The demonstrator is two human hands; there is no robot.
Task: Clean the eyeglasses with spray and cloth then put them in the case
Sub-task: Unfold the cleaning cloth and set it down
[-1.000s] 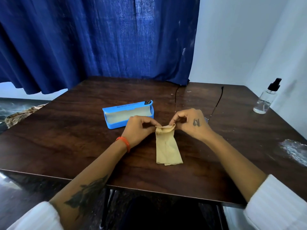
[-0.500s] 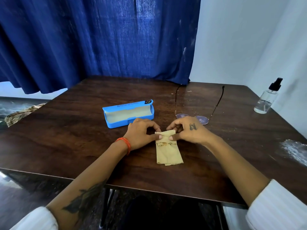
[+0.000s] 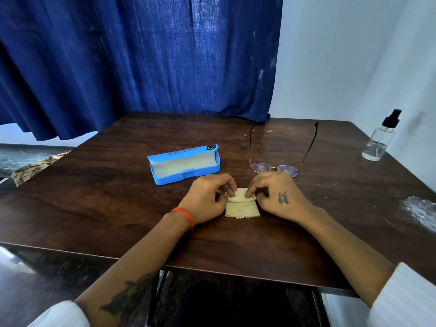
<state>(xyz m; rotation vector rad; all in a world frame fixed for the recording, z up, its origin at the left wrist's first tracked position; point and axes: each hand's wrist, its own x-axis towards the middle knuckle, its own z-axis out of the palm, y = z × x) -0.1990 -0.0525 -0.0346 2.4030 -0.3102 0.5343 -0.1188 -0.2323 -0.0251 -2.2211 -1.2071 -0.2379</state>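
A yellow cleaning cloth lies folded on the dark wooden table, its far end rolled toward me. My left hand pinches the roll's left end. My right hand pinches its right end. The eyeglasses rest just beyond my right hand, lenses near me and arms open, pointing away. A blue glasses case lies open to the left of them, with a pale lining and nothing visible inside. The clear spray bottle with a black nozzle stands upright at the far right edge.
A blue curtain hangs behind the table, with a white wall to the right. A whitish smear marks the tabletop at the right. A patterned fabric lies beyond the table's left edge.
Both hands have folded the cloth's far end down toward me, so the cloth is now shorter. The hands moved nearer to me, uncovering the eyeglasses' lenses.
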